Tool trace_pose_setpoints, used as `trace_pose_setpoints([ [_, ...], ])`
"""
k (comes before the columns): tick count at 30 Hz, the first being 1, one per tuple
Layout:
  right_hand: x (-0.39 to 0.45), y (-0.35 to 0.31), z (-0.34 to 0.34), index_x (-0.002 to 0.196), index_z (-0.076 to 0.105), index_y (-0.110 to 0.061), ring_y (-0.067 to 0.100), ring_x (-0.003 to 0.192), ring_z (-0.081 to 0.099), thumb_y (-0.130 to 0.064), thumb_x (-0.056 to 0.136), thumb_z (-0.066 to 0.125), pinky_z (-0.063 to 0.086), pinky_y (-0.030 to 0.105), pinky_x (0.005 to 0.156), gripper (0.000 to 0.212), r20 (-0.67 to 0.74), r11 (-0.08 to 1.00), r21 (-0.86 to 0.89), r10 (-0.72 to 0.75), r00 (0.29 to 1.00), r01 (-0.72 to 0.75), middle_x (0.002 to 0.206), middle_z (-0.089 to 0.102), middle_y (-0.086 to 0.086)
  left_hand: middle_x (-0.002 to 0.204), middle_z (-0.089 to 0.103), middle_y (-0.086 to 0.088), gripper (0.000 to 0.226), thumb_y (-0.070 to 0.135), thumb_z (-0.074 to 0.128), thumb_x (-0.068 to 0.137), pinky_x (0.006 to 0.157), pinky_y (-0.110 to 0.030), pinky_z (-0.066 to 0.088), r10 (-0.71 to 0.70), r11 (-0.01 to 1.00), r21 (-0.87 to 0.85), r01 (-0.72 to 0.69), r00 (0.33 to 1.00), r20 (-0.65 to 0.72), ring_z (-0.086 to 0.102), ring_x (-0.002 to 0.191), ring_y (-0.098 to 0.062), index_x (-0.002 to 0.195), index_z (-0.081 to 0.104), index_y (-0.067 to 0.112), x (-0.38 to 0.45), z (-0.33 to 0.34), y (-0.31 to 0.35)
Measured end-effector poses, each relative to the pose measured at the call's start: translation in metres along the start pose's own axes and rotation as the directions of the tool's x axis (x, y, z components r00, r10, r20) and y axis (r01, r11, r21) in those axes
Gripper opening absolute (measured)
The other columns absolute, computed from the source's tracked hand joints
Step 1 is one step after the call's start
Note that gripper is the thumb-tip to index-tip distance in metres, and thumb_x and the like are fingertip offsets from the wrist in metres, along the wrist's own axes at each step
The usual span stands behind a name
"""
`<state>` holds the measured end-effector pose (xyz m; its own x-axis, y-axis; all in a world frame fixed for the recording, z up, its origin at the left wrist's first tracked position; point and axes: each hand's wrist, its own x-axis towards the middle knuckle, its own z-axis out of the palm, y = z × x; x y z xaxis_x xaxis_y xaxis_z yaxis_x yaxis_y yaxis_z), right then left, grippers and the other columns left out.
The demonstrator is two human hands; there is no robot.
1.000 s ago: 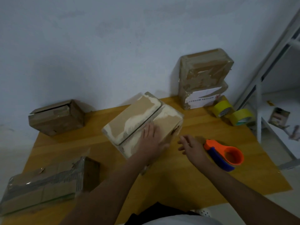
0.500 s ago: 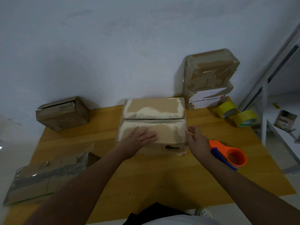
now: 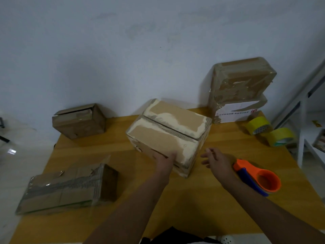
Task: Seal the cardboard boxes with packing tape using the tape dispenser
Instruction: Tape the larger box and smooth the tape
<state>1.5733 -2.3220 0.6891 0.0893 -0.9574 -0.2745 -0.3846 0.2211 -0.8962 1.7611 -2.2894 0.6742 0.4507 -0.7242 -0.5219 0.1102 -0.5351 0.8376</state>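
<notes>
Dispenser [image 3: 257,178] lies just right of R hand [image 3: 217,160], fingers spread, empty; box [image 3: 167,136] is steadied by L hand [image 3: 165,162] w/ flat fingers.

Bare table [image 3: 202,199] lies between box [image 3: 168,136] and tape dispenser [image 3: 258,178]; tape rolls [image 3: 269,132] crowd the far right.

You have the scuffed cardboard box [image 3: 165,134] angled mid-table, flaps closed with the seam showing. Your orange-and-blue tape dispenser [image 3: 258,178] lies on its side, near its right.
</notes>
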Motion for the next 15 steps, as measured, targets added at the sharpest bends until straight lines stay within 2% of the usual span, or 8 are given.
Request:
trace_pose_setpoints([
  [2,0.003,0.001,-0.001,0.124,0.052,-0.014,0.015,0.085,0.066,-0.031,0.102,0.041,0.055,0.037,0.076,0.03,-0.017,1.0,-0.023,-0.02,1.0,0.02,0.106,0.064,-0.001,0.155,0.031,-0.006,0.099,0.033,0.07,0.09,0.105,-0.039,0.042,-0.004,1.0,0.003,0.004,1.0,0.018,0.039,0.135,-0.031,0.156,-0.001,0.017,0.005,-0.002,0.002],
  [4,0.007,0.003,-0.006,0.128,0.05,-0.013,0.016,0.093,0.063,-0.031,0.101,0.044,0.055,0.042,0.08,0.033,-0.08,0.995,-0.08,-0.058,0.995,0.051,0.118,0.061,0.002,0.153,0.033,-0.006,0.097,0.028,0.071,0.089,0.108,-0.043,0.042,0.05,0.997,0.049,-0.052,0.998,0.043,0.04,0.134,-0.029,0.156,0.001,0.019,0.007,-0.014,0.002],
  [7,0.014,0.004,-0.017,0.138,0.041,-0.01,0.02,0.108,0.054,-0.031,0.1,0.048,0.051,0.042,0.085,0.044,-0.17,0.983,-0.166,-0.111,0.979,0.083,0.133,0.047,0.005,0.145,0.042,-0.002,0.089,0.015,0.071,0.089,0.097,-0.035,0.048,0.125,0.986,0.091,-0.138,0.982,0.14,0.048,0.124,-0.022,0.154,0.01,0.021,0.012,-0.041,0.007],
  [10,0.02,0.005,-0.026,0.143,0.035,-0.01,0.028,0.125,0.047,-0.036,0.099,0.047,0.047,0.049,0.096,0.052,-0.216,0.977,-0.196,-0.123,0.969,0.08,0.142,0.04,0.011,0.141,0.041,0.006,0.092,0.015,0.071,0.089,0.086,-0.028,0.049,0.097,0.979,0.147,-0.144,0.953,0.286,0.05,0.122,-0.02,0.156,0.008,0.028,0.022,-0.067,0.019],
  [11,0.021,0.005,-0.025,0.143,0.035,-0.01,0.028,0.125,0.047,-0.035,0.1,0.047,0.047,0.047,0.097,0.052,-0.207,0.981,-0.182,-0.101,0.973,0.063,0.142,0.043,0.011,0.144,0.038,0.007,0.094,0.016,0.07,0.09,0.087,-0.029,0.05,0.093,0.972,0.181,-0.151,0.952,0.293,0.048,0.127,-0.02,0.156,0.005,0.029,0.025,-0.072,0.022],
  [13,0.017,0.006,-0.018,0.141,0.039,-0.007,0.024,0.118,0.052,-0.031,0.1,0.047,0.046,0.037,0.091,0.047,-0.168,0.987,-0.154,-0.08,0.983,0.054,0.136,0.051,0.012,0.157,0.025,0.004,0.093,0.02,0.067,0.093,0.101,-0.038,0.049,0.164,0.934,0.274,-0.231,0.955,0.247,0.038,0.14,-0.024,0.157,0.0,0.03,0.025,-0.076,0.025],
  [15,0.013,0.007,-0.011,0.136,0.045,-0.006,0.02,0.11,0.054,-0.03,0.1,0.048,0.044,0.03,0.084,0.043,-0.159,0.982,-0.173,-0.108,0.981,0.08,0.128,0.055,0.012,0.164,0.009,-0.001,0.093,0.027,0.065,0.094,0.114,-0.048,0.035,0.257,0.831,0.445,-0.334,0.94,0.225,0.022,0.147,-0.027,0.157,-0.003,0.026,0.015,-0.069,0.025],
])
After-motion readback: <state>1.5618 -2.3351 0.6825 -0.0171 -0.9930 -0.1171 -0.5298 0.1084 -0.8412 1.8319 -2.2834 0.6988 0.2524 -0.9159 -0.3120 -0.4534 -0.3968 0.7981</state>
